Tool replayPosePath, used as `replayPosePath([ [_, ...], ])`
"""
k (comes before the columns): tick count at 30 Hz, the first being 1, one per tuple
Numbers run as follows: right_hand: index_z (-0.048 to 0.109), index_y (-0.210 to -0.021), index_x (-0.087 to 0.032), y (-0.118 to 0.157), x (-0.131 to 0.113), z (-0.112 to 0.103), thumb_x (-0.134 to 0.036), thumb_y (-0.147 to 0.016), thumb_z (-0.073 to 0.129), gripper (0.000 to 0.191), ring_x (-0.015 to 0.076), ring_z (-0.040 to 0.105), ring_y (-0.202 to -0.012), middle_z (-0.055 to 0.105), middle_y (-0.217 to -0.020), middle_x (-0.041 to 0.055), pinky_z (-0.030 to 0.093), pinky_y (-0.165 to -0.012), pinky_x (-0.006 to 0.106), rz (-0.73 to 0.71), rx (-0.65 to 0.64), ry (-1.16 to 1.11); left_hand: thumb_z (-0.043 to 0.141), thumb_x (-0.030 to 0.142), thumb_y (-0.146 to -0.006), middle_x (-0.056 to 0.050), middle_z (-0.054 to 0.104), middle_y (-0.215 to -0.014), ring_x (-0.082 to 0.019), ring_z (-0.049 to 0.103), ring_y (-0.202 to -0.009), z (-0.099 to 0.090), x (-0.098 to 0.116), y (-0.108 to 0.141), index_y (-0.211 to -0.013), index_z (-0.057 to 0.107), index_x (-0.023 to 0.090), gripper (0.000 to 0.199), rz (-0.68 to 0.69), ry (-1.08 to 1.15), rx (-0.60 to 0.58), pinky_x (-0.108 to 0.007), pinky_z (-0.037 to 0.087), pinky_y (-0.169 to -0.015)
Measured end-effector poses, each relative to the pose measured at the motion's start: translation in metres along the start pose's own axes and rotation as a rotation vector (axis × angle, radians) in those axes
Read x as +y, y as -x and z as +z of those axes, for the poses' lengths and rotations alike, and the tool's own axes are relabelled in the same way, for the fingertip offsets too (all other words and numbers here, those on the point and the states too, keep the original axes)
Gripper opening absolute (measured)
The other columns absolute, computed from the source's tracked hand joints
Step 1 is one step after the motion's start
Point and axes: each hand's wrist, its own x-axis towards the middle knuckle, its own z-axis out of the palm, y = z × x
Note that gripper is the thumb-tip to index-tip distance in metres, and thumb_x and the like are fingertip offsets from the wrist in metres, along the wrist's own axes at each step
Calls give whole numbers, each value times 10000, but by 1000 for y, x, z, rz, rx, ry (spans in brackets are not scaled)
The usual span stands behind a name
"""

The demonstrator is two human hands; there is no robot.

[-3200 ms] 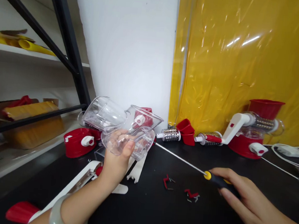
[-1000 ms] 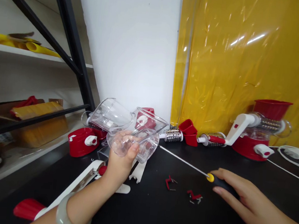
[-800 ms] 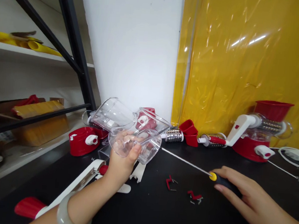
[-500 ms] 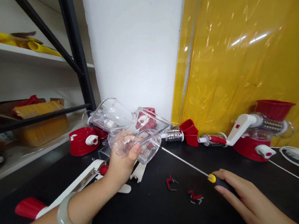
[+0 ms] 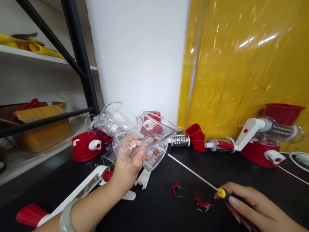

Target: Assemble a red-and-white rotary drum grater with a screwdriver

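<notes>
My left hand (image 5: 130, 157) is closed around a clear plastic housing (image 5: 154, 159), holding it above the black table (image 5: 166, 225). My right hand (image 5: 249, 205) grips the dark handle of a screwdriver (image 5: 193, 172) with a yellow collar. Its long shaft slants up to the left, and the tip meets the right side of the housing; whether it sits in a screw I cannot tell. Below lie two small red plastic pieces (image 5: 201, 202) with several loose screws or pins beside them. A white crank handle (image 5: 74, 195) with a red knob lies under my left forearm.
An assembled red and white rotary grater (image 5: 261, 152) stands at the right by a white cable. Metal grater drums (image 5: 181, 140), red pushers (image 5: 196, 137), a red base (image 5: 87, 147) and other clear housings (image 5: 116, 118) line the back. A metal-framed shelf (image 5: 79, 59) rises at the left.
My right hand has shifted its grip on the screwdriver, with the fingers now rolled round, and its handle end sits slightly lower. The clear housing has barely moved.
</notes>
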Motion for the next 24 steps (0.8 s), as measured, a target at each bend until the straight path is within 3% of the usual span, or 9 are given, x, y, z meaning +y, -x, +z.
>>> replayPosePath([
  [2, 706, -992, -190, 0, -3, -1, -611, -904, 491, 481, 72, 479, -436, 571, -584, -1, 387, -389, 151, 89, -178, -178, 760, 520, -660, -21, 633, -864, -203, 684, -769, 0, 0, 0, -1031, 529, 208, 538, -1, 20, -12, -277, 588, -556],
  [5, 683, -986, -151, -2, -6, -4, -629, -899, 485, 524, 22, 323, -358, 495, -520, -36, 254, -358, 135, 142, -330, -371, 756, 531, -660, -25, 635, -867, -207, 684, -759, 0, 0, 1, -1043, 536, 209, 546, 9, 56, -40, -277, 581, -548],
  [10, 664, -977, -135, -5, -6, -4, -641, -890, 483, 544, 23, 314, -327, 487, -489, -36, 230, -346, 143, 190, -414, -478, 728, 532, -699, -37, 626, -938, -210, 669, -809, -4, -6, 3, -1089, 542, 226, 530, 16, 109, -71, -298, 595, -587],
  [13, 672, -937, -149, -4, -8, -2, -648, -871, 514, 528, 29, 346, -367, 502, -519, -31, 263, -364, 139, 168, -330, -426, 712, 551, -713, -41, 613, -939, -220, 664, -808, -5, -9, 2, -1097, 532, 223, 536, 2, 122, -69, -346, 612, -618],
  [16, 682, -859, -171, -4, -11, 0, -624, -856, 562, 469, 63, 451, -457, 541, -581, -10, 366, -410, 150, 91, -155, -286, 712, 564, -712, -39, 613, -932, -206, 658, -771, -7, -11, 0, -1087, 527, 223, 540, 11, 114, -61, -361, 620, -616],
  [20, 707, -912, -223, -6, -7, -1, -535, -853, 618, 330, 134, 608, -614, 645, -702, 20, 520, -547, 196, -95, 123, -57, 697, 564, -727, -48, 629, -955, -219, 676, -781, -9, -12, -1, -1101, 523, 224, 534, 31, 85, -72, -383, 629, -631],
  [24, 708, -905, -252, -8, -2, -3, -442, -817, 687, 211, 171, 682, -760, 717, -904, 36, 563, -641, 202, -298, 327, 144, 703, 559, -720, -39, 643, -934, -225, 691, -802, -8, -11, -1, -1106, 517, 233, 538, 53, 84, -58, -358, 629, -617],
])
